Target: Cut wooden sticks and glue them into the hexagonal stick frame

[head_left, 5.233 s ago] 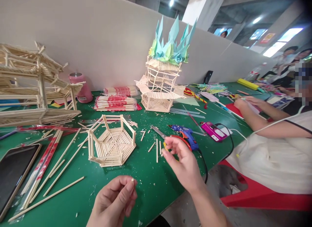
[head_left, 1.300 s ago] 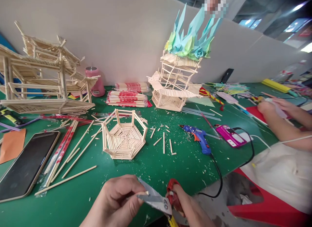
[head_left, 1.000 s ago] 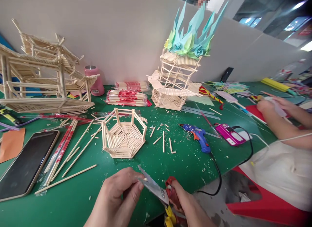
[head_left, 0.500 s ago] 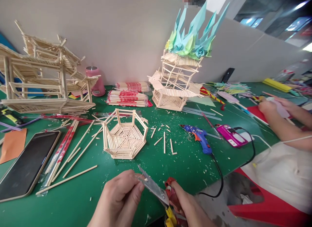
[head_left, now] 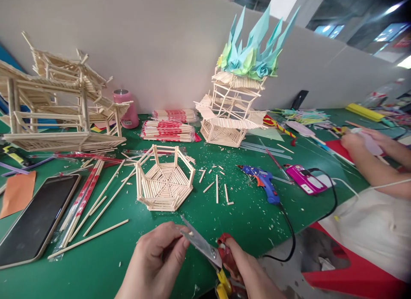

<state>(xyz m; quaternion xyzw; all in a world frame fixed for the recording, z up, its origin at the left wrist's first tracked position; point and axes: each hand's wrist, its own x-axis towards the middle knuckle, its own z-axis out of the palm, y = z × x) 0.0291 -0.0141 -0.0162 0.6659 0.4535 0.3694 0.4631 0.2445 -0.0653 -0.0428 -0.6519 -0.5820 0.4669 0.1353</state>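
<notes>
Near the table's front edge, my left hand point(head_left: 157, 258) pinches a small piece of wooden stick, mostly hidden by the fingers. The scissors point(head_left: 203, 246) have their blades slightly apart around the stick's end at my fingertips. Their red and yellow handles are in my right hand point(head_left: 245, 267), fingers wrapped round them. Just beyond both hands stands an open frame of sticks point(head_left: 165, 181) with a many-sided base. Short cut sticks point(head_left: 217, 188) lie to its right, and a blue glue gun point(head_left: 262, 181) rests farther right.
Stick buildings stand at the left point(head_left: 64, 106) and back centre point(head_left: 231, 115), the latter under blue paper spikes. A phone point(head_left: 35, 217), long sticks point(head_left: 105, 196), wrapped bundles point(head_left: 170, 130) and a pink power strip point(head_left: 306, 179) lie around. Another person's hands point(head_left: 361, 140) hold paper at the right.
The scissor blades have drawn slightly closer together at the stick. Both hands stay almost in the same place, and the view has shifted slightly.
</notes>
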